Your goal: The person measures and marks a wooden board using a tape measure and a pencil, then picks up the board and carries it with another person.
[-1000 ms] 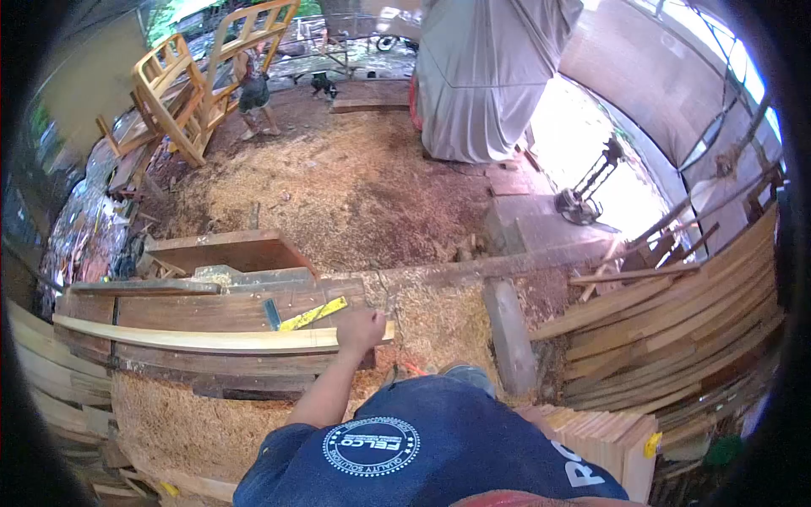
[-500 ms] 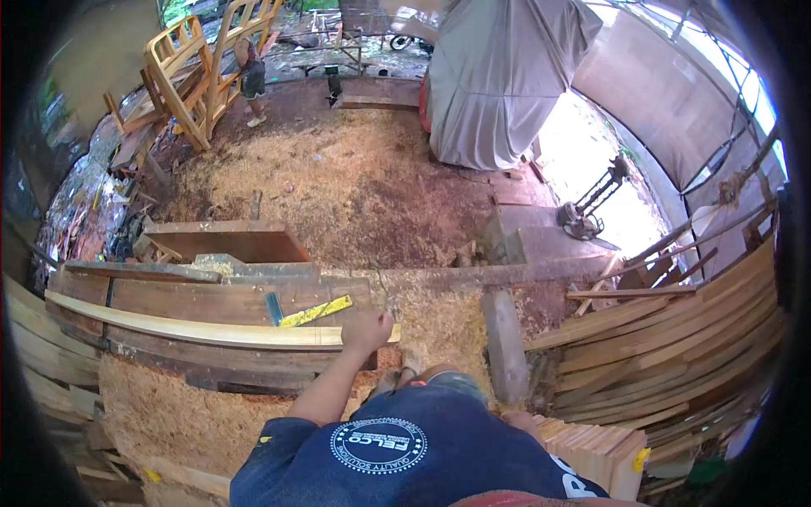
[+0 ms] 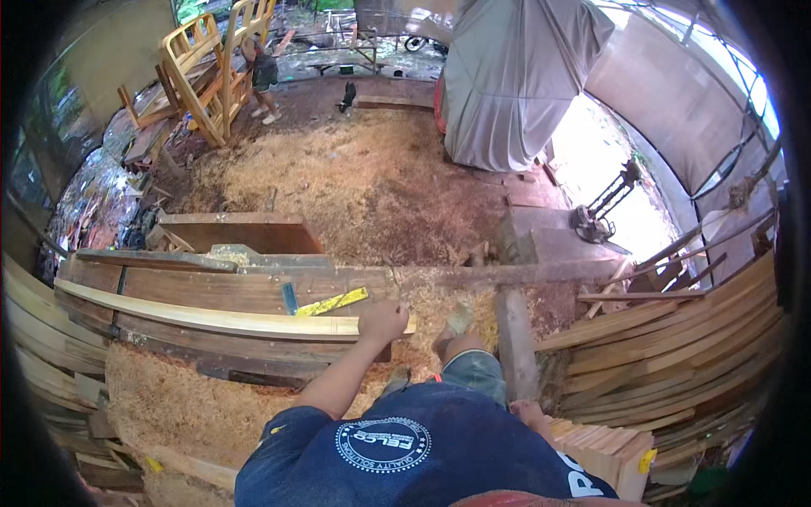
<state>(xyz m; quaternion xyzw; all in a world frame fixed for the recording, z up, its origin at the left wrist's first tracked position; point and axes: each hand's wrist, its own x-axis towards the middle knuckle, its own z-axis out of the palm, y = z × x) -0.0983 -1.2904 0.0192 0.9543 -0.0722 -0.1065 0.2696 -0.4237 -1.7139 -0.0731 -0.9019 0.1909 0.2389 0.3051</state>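
My left hand (image 3: 383, 321) is closed in a fist at the right end of a long pale wooden strip (image 3: 220, 321). Whatever its fingers may hold is hidden. That strip lies along a dark plank bench (image 3: 194, 297). Just left of the fist, a try square with a yellow blade (image 3: 333, 302) and blue-grey stock rests on the planks. Low at my right side, my right hand (image 3: 530, 414) shows in part beyond the shirt, close to a stack of cut boards (image 3: 600, 448); its fingers cannot be made out.
Long boards (image 3: 676, 346) are piled on the right. A concrete beam (image 3: 514, 338) lies beside my foot. Sawdust covers the floor. Farther off are a draped grey cover (image 3: 515, 93), wooden frames (image 3: 194, 76) and another person (image 3: 264, 80). A thick plank (image 3: 245, 232) stands behind the bench.
One of my legs has come forward between the bench and the concrete beam. The view has shifted slightly, and more of my right hand shows. My left hand stays closed by the strip's end.
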